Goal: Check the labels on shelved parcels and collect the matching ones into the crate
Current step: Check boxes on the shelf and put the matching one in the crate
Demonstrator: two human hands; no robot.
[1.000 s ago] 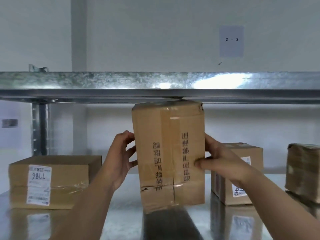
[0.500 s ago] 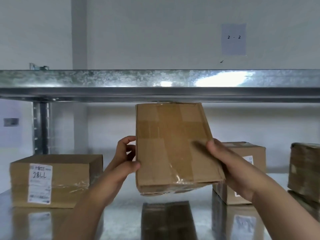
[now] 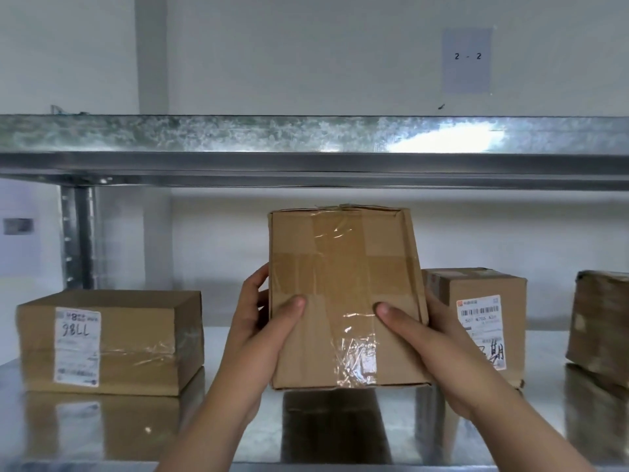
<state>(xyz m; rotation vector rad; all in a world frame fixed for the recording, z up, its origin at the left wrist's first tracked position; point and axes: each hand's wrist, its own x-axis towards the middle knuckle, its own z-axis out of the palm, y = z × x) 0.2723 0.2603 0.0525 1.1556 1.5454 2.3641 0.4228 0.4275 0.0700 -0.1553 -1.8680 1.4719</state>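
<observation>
A taped cardboard parcel [image 3: 343,284] is held above the metal shelf [image 3: 218,424], a plain taped face toward me with no label showing. My left hand [image 3: 262,328] grips its left edge, thumb on the front face. My right hand [image 3: 429,338] grips its right edge, thumb across the front. A low parcel [image 3: 136,338] with a white label reading "98LL" sits at the left. Another parcel [image 3: 483,321] with a barcode label stands behind my right hand. No crate is in view.
A brown wrapped parcel [image 3: 599,325] sits at the right edge. The upper shelf beam [image 3: 306,151] runs just above the held parcel. A steel upright [image 3: 78,236] stands at the back left. A paper sign reading "2 - 2" [image 3: 467,59] hangs on the wall.
The parcel has been turned in my hands: the face with printed characters went away and a plain taped face now faces me. Both thumbs moved onto the front.
</observation>
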